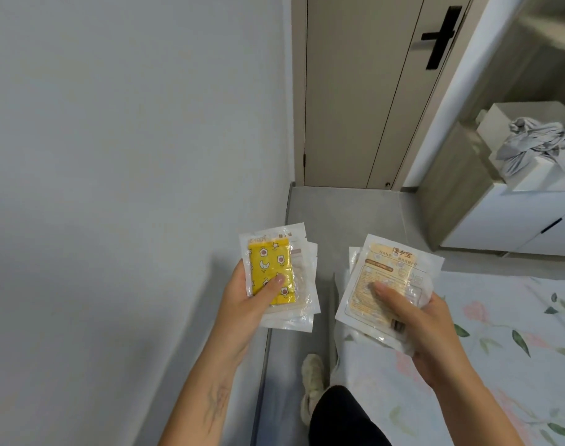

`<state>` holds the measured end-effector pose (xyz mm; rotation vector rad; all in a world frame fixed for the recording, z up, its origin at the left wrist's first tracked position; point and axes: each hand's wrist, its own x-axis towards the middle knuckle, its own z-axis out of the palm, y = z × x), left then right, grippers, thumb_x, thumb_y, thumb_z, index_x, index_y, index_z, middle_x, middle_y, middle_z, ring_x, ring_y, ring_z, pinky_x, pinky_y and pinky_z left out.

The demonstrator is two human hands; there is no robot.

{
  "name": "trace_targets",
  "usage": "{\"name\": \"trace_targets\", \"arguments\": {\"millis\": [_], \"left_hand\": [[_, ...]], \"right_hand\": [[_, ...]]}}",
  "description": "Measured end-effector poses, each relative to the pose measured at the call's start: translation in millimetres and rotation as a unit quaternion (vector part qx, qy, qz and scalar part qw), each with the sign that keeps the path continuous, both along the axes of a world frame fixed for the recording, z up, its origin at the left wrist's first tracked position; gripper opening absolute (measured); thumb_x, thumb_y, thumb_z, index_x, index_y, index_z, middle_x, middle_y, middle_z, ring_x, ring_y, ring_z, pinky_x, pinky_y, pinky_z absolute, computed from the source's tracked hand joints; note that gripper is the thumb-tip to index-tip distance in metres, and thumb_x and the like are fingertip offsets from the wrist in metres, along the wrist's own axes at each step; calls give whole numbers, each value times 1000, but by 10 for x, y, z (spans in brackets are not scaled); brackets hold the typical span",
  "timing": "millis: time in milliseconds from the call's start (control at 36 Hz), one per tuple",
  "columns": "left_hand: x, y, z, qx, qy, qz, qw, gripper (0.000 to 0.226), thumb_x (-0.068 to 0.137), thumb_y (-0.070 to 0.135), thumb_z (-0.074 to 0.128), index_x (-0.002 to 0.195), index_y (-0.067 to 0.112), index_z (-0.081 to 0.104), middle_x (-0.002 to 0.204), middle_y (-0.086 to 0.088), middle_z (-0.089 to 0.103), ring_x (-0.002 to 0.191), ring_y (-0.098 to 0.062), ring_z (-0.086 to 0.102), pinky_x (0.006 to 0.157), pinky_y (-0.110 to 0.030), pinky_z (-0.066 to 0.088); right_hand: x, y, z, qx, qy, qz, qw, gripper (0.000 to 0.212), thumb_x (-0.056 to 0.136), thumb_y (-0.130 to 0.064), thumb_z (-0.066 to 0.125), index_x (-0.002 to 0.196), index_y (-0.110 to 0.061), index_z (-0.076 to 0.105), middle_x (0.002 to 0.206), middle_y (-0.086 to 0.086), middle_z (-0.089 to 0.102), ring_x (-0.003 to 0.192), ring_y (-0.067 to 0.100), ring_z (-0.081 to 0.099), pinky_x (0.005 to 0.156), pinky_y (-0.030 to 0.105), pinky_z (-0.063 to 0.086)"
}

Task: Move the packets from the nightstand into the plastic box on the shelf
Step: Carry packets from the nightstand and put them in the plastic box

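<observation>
Both hands hold packets above the floor. Left hand (247, 302) grips a small stack, thumb pressed on the yellow hand-warmer packet (269, 272) on top; those beneath show only edges. Right hand (425, 329) pinches an orange-printed hand-warmer packet (384, 278), its lower layers hidden by fingers.

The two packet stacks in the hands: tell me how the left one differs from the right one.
The left stack, held by the left hand, shows a bright yellow pad with cartoon shapes on top; the right stack, held by the right hand, shows a pale orange printed label reading HAND WARMER. The left stack stands nearly upright in view; the right stack tilts to the right. Both are clear-edged plastic packets, several layered, each pinned under a thumb.
</observation>
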<state>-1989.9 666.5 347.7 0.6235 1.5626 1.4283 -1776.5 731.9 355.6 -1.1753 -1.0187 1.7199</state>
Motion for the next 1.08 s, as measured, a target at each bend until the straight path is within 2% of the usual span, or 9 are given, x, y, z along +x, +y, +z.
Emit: {"name": "trace_targets", "arguments": {"millis": [83, 222, 306, 361, 583, 722, 833, 972, 1083], "left_hand": [[-84, 646, -47, 5, 3, -3, 1000, 29, 85, 17, 66, 107, 33, 59, 97, 12, 71, 90, -9, 70, 68, -23, 57], [-208, 1707, 1, 5, 8, -31, 999, 27, 87, 12, 65, 105, 31, 61, 93, 14, 73, 89, -6, 70, 68, -19, 55], [-299, 2240, 61, -1, 11, -32, 999, 29, 85, 16, 66, 109, 31, 60, 98, 11, 72, 92, -8, 69, 70, -21, 55], [-360, 2569, 80, -3, 7, -27, 1000, 30, 84, 18, 67, 110, 32, 60, 98, 12, 72, 91, -8, 69, 69, -21, 56], [-479, 3830, 65, -13, 4, -62, 998, 31, 86, 16, 66, 112, 31, 60, 104, 9, 71, 95, -10, 69, 79, -27, 55], [-567, 4741, -17, -20, 4, -102, 995, 30, 86, 18, 66, 110, 32, 60, 101, 11, 71, 92, -10, 69, 68, -20, 55], [-667, 5533, -97, -27, 3, -135, 991, 35, 84, 20, 67, 116, 32, 58, 106, 9, 70, 95, -13, 69, 68, -21, 56], [-787, 6597, -81, -4, -11, -204, 979, 34, 87, 13, 65, 117, 27, 59, 106, 6, 71, 96, -12, 69, 71, -21, 56], [-807, 7411, 45, 13, 9, -259, 966, 36, 87, 13, 65, 119, 27, 57, 108, 6, 71, 99, -12, 68, 82, -27, 56]], "right_hand": [[-82, 632, -66, -4, -1, 2, 1000, 20, 77, -9, 67, 96, -16, 69, 87, 0, 76, 79, 18, 74, 57, 22, 57], [-267, 1682, 11, -1, 7, -13, 1000, 53, 55, -35, 84, 102, -14, 70, 95, 4, 76, 86, 22, 73, 63, 26, 58], [-345, 2210, 70, -7, 16, -12, 1000, 27, 72, -15, 70, 99, -15, 69, 92, 2, 76, 83, 20, 73, 61, 25, 58], [-380, 2505, 80, -15, 7, -11, 1000, 19, 77, -10, 67, 95, -18, 68, 88, -1, 76, 80, 18, 74, 59, 24, 57], [-452, 3597, 49, -29, -10, -56, 998, 22, 80, -10, 66, 101, -17, 69, 95, 1, 76, 86, 20, 73, 65, 28, 60], [-517, 4304, 9, -30, -20, -98, 995, 20, 82, -10, 67, 101, -16, 69, 95, 2, 76, 85, 21, 73, 68, 29, 60], [-606, 4947, -26, -21, -11, -137, 990, 20, 81, -7, 66, 99, -14, 69, 94, 4, 76, 84, 22, 73, 66, 28, 60], [-788, 5821, 13, -8, 9, -188, 982, 21, 82, -4, 64, 101, -13, 69, 96, 5, 75, 87, 21, 73, 69, 30, 60], [-911, 6444, 112, -3, 34, -203, 979, 21, 83, -5, 63, 101, -13, 69, 96, 6, 75, 88, 23, 73, 72, 31, 60]]}}
